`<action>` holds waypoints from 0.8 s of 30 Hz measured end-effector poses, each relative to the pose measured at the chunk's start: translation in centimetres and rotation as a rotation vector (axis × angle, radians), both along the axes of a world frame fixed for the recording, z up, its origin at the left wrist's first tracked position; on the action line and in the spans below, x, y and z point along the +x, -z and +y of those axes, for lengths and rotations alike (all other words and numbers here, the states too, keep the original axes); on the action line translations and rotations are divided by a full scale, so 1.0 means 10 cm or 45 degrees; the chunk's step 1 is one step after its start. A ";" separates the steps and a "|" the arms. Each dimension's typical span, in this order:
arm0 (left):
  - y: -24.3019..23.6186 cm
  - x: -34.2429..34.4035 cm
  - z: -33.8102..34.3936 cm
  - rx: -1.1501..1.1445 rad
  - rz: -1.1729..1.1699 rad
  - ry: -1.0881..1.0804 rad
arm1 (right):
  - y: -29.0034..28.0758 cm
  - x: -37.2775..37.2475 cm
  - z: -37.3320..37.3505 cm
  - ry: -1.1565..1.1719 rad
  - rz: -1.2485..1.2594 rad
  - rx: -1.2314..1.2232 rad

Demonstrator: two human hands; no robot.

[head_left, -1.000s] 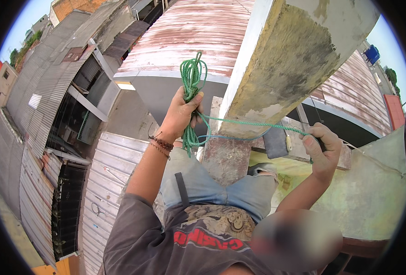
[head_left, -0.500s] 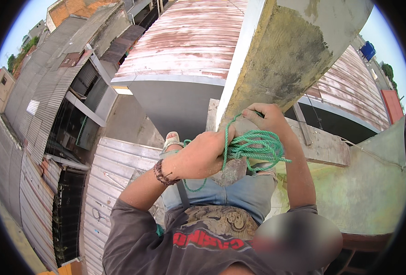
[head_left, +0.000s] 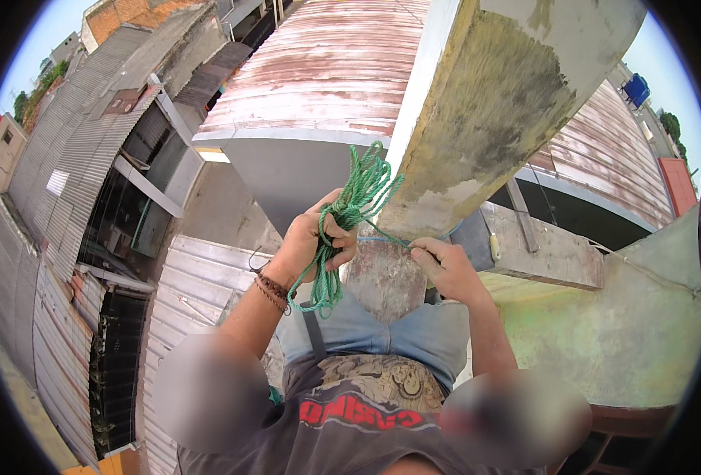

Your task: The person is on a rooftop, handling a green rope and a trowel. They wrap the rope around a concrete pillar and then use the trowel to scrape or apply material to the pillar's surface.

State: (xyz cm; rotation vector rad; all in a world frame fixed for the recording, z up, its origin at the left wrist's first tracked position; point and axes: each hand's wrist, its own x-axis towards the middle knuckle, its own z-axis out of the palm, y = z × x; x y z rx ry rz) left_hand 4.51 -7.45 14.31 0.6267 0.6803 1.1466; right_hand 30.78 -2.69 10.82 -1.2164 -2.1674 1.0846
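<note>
A bundle of green rope is gripped in my left hand, its loops sticking up above the fist and hanging below it. One strand of the rope runs from the bundle across to my right hand, which pinches it between thumb and fingers. Both hands are in front of the foot of a stained concrete pillar. A thin blue cord shows against the pillar's base, close to my right hand. Below the hands, the narrow wall top lies between my jeans-covered legs.
Beside the pillar, a dark grey flat object rests by a concrete ledge. A rusty metal roof spreads beyond. Down on the left are a pale corrugated roof and an alley. A greenish wall stands on the right.
My left hand has moved left and turned, lifting the rope bundle upright. My right hand has come down from the pillar and draws one strand out to the right.
</note>
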 end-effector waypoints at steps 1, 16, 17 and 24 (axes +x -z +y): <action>0.02 0.00 0.00 -0.023 0.006 0.005 | 0.00 0.02 0.00 0.045 0.011 0.012; 0.19 0.29 -0.04 -0.104 0.015 -0.025 | -0.06 -0.24 -0.17 -0.187 -0.066 -0.124; 0.18 0.31 -0.05 -0.043 0.148 -0.007 | -0.01 -0.29 -0.16 -0.197 0.017 -0.011; 0.19 0.27 -0.04 -0.022 0.150 0.128 | 0.10 -0.37 -0.24 -0.162 0.660 0.091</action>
